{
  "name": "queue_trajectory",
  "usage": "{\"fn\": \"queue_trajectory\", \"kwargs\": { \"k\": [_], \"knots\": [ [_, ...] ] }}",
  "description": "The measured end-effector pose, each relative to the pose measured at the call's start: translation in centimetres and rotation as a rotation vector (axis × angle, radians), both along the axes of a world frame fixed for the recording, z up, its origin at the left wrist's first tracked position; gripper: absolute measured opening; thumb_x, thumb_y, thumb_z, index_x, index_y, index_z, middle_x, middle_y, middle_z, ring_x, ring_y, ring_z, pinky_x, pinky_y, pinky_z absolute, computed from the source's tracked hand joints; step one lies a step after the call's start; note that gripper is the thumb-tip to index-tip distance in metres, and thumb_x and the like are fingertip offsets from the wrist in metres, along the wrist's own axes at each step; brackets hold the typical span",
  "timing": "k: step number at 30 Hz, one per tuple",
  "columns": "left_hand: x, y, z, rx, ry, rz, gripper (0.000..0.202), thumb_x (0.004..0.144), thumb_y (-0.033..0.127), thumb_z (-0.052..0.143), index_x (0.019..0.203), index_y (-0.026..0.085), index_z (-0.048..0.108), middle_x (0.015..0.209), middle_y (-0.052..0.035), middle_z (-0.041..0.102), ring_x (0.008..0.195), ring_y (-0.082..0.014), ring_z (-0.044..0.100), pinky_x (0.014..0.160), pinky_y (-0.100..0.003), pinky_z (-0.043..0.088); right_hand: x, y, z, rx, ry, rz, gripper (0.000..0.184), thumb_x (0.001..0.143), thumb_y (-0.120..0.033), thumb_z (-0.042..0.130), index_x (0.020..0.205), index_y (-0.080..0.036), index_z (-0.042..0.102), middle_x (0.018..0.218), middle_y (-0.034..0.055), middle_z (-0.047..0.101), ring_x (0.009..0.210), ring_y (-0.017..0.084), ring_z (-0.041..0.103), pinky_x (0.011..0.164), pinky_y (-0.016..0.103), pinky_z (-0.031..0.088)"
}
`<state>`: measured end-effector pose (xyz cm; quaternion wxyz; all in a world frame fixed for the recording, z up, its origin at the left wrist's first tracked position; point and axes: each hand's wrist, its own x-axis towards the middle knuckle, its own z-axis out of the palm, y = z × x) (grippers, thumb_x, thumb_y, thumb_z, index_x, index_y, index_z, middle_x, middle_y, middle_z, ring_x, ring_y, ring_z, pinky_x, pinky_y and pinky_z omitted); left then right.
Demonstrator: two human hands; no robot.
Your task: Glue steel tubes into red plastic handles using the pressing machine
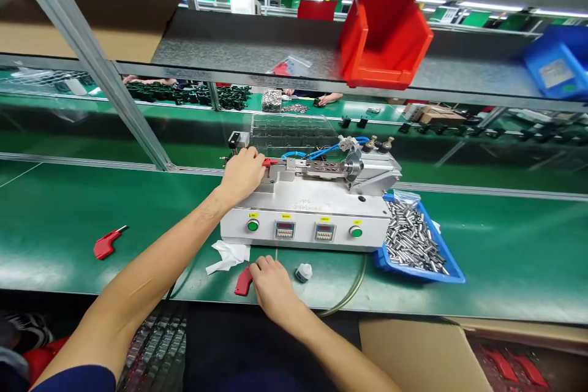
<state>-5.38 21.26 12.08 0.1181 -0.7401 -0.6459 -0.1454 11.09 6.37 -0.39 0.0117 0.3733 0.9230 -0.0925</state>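
A white bench machine point(316, 208) with two green buttons and two digital counters stands on the green table point(68, 226). My left hand point(242, 173) rests on its top left, fingers closed around a small red part point(270, 162) at the fixture. My right hand point(272, 285) lies on the table in front of the machine, fingers curled onto a red-handled piece point(243, 282). A small white bottle point(304, 272) sits just right of that hand. A crumpled white cloth point(227, 255) lies to its left.
A blue tray point(452, 269) full of metal pins sits right of the machine. A red-handled key point(106, 243) lies at the left. A red bin point(383, 37) and blue bin point(558, 61) stand on the shelf above. Other people's hands point(328, 98) work at the far bench. A cardboard box point(422, 352) is below.
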Motion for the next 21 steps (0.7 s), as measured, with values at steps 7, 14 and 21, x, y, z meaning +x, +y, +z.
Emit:
{"fn": "queue_trajectory", "kwargs": {
  "k": [7, 14, 21],
  "knots": [
    [-2.0, -2.2, -2.6, 0.151, -0.063, -0.207, 0.042, 0.105, 0.038, 0.042, 0.110, 0.012, 0.075, 0.112, -0.0197, 0.075, 0.101, -0.0385, 0.067, 0.092, -0.054, 0.055, 3.7, -2.5, 3.3, -0.096, 0.181, 0.097, 0.020, 0.099, -0.016, 0.070, 0.118, -0.013, 0.067, 0.126, 0.0131, 0.069, 0.110, 0.027, 0.063, 0.091, 0.037, 0.052],
    [-2.3, -2.5, -4.0, 0.176, -0.267, -0.255, 0.051, 0.107, 0.049, 0.035, 0.118, 0.019, 0.076, 0.116, -0.0183, 0.075, 0.122, -0.0431, 0.065, 0.102, -0.061, 0.053, 20.7, 2.8, 13.1, -0.385, 0.646, -0.089, 0.020, 0.105, -0.032, 0.063, 0.106, -0.015, 0.074, 0.106, 0.0088, 0.077, 0.099, 0.018, 0.071, 0.091, 0.029, 0.055],
    [-1.3, -3.5, -3.2, 0.177, -0.298, -0.188, 0.049, 0.108, 0.050, 0.035, 0.117, 0.026, 0.077, 0.109, -0.0156, 0.075, 0.109, -0.0453, 0.065, 0.089, -0.065, 0.055, 28.8, 13.4, 7.7, -0.001, 0.237, -1.013, 0.016, 0.088, -0.006, 0.062, 0.093, -0.013, 0.076, 0.094, 0.0104, 0.077, 0.094, 0.024, 0.072, 0.088, 0.032, 0.054]
  ]
}}
